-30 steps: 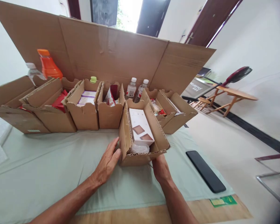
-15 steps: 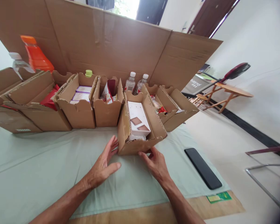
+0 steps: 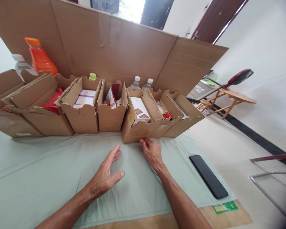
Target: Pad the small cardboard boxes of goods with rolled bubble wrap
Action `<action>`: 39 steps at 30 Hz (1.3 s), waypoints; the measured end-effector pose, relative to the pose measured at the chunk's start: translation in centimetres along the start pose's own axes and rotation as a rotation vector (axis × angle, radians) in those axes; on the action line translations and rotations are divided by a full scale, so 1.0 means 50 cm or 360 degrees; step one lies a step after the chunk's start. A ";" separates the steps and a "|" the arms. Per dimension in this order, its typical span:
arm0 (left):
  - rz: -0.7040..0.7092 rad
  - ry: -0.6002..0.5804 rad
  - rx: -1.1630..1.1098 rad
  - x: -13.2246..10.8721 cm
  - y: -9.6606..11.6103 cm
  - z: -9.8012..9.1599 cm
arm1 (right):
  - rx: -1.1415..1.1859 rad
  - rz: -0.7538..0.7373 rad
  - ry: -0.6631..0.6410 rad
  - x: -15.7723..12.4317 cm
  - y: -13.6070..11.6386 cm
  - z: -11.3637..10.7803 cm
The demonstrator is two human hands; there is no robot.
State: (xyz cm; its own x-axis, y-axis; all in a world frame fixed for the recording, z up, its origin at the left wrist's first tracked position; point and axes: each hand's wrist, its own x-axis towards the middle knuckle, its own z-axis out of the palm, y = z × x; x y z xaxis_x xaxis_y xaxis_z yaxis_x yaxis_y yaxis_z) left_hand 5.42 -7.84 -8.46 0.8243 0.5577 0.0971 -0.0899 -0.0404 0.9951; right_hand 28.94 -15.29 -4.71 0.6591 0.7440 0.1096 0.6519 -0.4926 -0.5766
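Note:
A cardboard box [image 3: 138,133] stands in a row of similar boxes, with a white carton [image 3: 139,109] inside it. My right hand [image 3: 152,153] has its fingers curled and touches the lower front of this box. It grips nothing that I can see. Nearer to me, my left hand [image 3: 106,176] hovers over the cloth with thumb and fingers apart, holding nothing.
A cardboard panel [image 3: 124,47] rises behind the row. Bottles, such as an orange one [image 3: 41,58], stand between panel and boxes. A light green cloth [image 3: 50,165] covers the table. A black phone [image 3: 208,176] lies near the right edge.
The box with the white carton has slid back into line with its neighbours. My right hand has moved forward with it and its fingers have curled. The left hand, away from the box, remains open.

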 end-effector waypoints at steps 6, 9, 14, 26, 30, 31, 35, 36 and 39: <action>-0.0035 0.0039 0.0001 0.004 -0.010 -0.001 | 0.0270 -0.0281 -0.0161 -0.014 -0.047 0.027; -0.0062 0.0060 -0.0023 0.007 -0.010 0.001 | 0.0362 -0.0310 -0.0146 0.004 -0.052 0.043; -0.0125 0.0137 -0.0118 0.009 0.000 0.008 | 0.0447 -0.0360 -0.0096 0.004 -0.056 0.040; -0.0396 0.0851 -0.0772 0.046 0.046 0.003 | -0.0184 -0.0617 -0.0043 0.100 -0.345 -0.019; -0.0330 0.1102 -0.0797 0.059 0.038 -0.023 | -0.0387 -0.0563 0.0041 0.104 -0.368 -0.004; -0.0312 0.1171 -0.0800 0.062 0.037 -0.032 | -0.0396 -0.0569 0.0067 0.083 -0.362 -0.002; -0.0228 0.1461 -0.0779 0.068 0.040 -0.079 | -0.0355 -0.0666 0.0182 -0.066 -0.305 -0.018; -0.0210 0.1518 -0.0764 0.068 0.044 -0.092 | -0.0310 -0.0732 0.0235 -0.111 -0.284 -0.029; -0.0167 0.1604 -0.0709 0.062 0.064 -0.120 | -0.0067 -0.1088 0.0436 -0.233 -0.204 -0.085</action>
State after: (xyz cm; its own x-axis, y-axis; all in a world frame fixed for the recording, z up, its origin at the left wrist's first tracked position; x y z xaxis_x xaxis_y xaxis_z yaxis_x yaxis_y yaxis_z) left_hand 4.32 -1.26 -5.08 0.0251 0.9687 -0.2470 -0.4062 0.2357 0.8829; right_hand 16.20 -20.86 3.32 0.1666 0.7546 0.6347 0.9610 0.0199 -0.2759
